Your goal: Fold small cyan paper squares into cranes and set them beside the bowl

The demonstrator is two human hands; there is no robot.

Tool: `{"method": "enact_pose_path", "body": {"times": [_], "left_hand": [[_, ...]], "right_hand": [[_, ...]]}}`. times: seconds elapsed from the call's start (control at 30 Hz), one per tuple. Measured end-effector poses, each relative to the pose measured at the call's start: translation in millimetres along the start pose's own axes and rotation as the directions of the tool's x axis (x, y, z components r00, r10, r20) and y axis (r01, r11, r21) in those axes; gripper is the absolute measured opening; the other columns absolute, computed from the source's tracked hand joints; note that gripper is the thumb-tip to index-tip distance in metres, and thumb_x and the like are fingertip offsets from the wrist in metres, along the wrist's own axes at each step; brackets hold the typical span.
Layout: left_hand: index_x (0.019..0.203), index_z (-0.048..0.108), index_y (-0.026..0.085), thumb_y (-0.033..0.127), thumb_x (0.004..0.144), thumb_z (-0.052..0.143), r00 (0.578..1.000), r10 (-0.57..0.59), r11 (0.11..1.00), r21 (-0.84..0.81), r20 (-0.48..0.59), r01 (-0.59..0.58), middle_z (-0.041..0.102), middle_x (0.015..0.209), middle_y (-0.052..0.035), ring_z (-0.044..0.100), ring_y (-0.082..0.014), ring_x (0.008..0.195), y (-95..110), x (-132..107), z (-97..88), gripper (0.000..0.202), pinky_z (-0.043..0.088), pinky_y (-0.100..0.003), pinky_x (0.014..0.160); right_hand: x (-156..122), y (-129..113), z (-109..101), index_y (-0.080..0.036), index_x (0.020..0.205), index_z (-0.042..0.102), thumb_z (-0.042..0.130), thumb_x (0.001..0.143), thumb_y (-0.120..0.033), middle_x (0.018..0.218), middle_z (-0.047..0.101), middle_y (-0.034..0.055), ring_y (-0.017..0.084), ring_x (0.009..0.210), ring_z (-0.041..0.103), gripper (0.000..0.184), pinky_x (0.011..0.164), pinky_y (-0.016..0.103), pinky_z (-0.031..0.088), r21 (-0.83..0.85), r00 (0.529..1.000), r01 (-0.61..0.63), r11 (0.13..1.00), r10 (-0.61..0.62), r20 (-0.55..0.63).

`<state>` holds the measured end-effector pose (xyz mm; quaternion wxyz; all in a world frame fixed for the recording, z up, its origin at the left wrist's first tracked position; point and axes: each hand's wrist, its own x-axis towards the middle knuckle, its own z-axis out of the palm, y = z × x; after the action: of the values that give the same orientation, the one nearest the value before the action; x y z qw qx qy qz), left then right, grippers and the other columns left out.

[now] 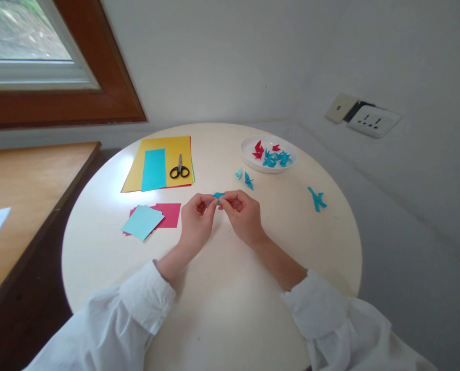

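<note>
Both of my hands meet over the middle of a round cream table (222, 309). My left hand (196, 220) and my right hand (242, 215) each pinch one end of a small folded blue paper piece (218, 195), fingers closed on it. Two small folded blue paper shapes (245, 177) lie just beyond my hands. A larger blue folded piece (317, 199) lies to the right. White sleeves cover both forearms.
A white dish (253, 161) at the back holds several red and blue folded papers. Black-handled scissors (180, 168) lie on a yellow sheet stack (175, 149) with a blue strip (154, 169). Light blue (142, 221) and red (170, 215) papers lie left. A wooden desk (24, 196) stands left; a wall socket (373, 121) sits right.
</note>
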<state>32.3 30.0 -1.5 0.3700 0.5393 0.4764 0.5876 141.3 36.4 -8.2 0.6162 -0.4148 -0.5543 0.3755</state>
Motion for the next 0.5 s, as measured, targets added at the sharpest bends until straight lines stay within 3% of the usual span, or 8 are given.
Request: {"method": "enact_pose_path", "body": {"times": [0.17,0.3,0.5], "left_hand": [[0.069,0.055,0.016,0.024,0.07,0.064,1.0,0.011,1.0,0.005,-0.005,-0.011,0.059,0.064,0.0005,0.056,-0.0115,0.06,0.1,0.6,-1.2,0.012,0.044,-0.024,0.058],[0.065,0.043,0.018,0.022,0.067,0.067,0.998,0.035,0.999,-0.016,-0.054,-0.036,0.048,0.06,0.0053,0.051,-0.0085,0.056,-2.5,1.2,-1.9,0.024,0.041,-0.021,0.053],[0.073,0.039,0.02,0.02,0.069,0.065,1.0,-0.006,0.994,-0.113,-0.01,0.005,0.056,0.066,0.003,0.059,-0.0108,0.063,-3.5,1.4,-2.6,0.026,0.044,-0.021,0.057]], "right_hand": [[-0.1,0.9,-0.8,-0.017,0.07,0.059,0.065,0.07,-0.026,0.069,0.063,0.0,0.012,0.061,0.062,0.01,0.064,0.028,0.055,0.043,0.999,-0.031,0.999,0.031,-0.008],[-0.4,1.5,-1.6,-0.017,0.069,0.059,0.065,0.069,-0.026,0.067,0.063,-0.0001,0.012,0.061,0.062,0.011,0.065,0.028,0.054,0.054,0.998,-0.056,0.997,0.057,-0.011],[2.8,-0.1,-2.0,-0.018,0.07,0.056,0.07,0.064,-0.029,0.063,0.063,-0.0019,0.013,0.059,0.063,0.019,0.057,0.027,0.055,0.118,0.993,-0.117,0.986,0.12,-0.019]]}}
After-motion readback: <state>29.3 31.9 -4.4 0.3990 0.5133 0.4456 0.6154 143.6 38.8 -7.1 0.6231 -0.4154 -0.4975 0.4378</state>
